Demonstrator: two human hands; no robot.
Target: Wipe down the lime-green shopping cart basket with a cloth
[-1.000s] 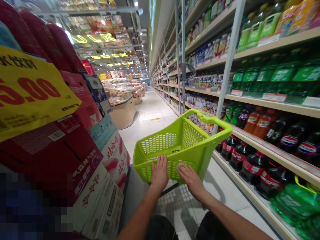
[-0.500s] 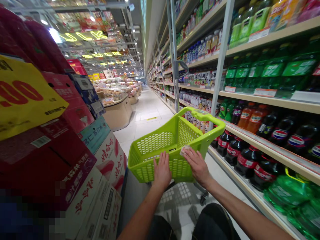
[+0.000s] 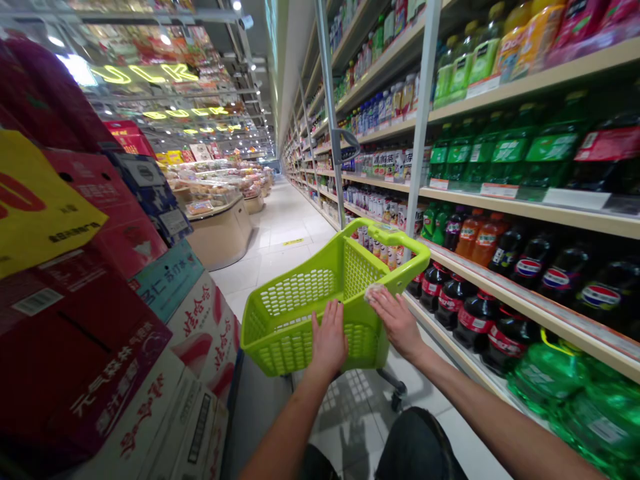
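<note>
A lime-green plastic shopping cart [image 3: 295, 293] with perforated sides stands in front of my knees, its handle end toward the shelves. My left hand [image 3: 330, 337] lies with fingers stretched against the near side of the basket, holding nothing. In my right hand [image 3: 397, 323] is a crumpled whitish cloth or tissue [image 3: 375, 291], pressed under the fingertips against the smooth upper panel of the same side, near the handle. Its exact material cannot be made out. The basket shows no goods inside. One caster wheel [image 3: 397, 395] is visible below.
Shelves of bottled drinks [image 3: 530, 150] line the right, with large green bottle packs [image 3: 555, 380] at floor level. Stacked drink cartons [image 3: 195, 333] rise close on the left, under a yellow price sign [image 3: 45, 207]. Along the tiled aisle stands a rounded display counter [image 3: 220, 233].
Both hands have slid along the cart's side toward the handle end, the right one carrying the cloth. My view has turned a little to the right, so the cart appears farther left.
</note>
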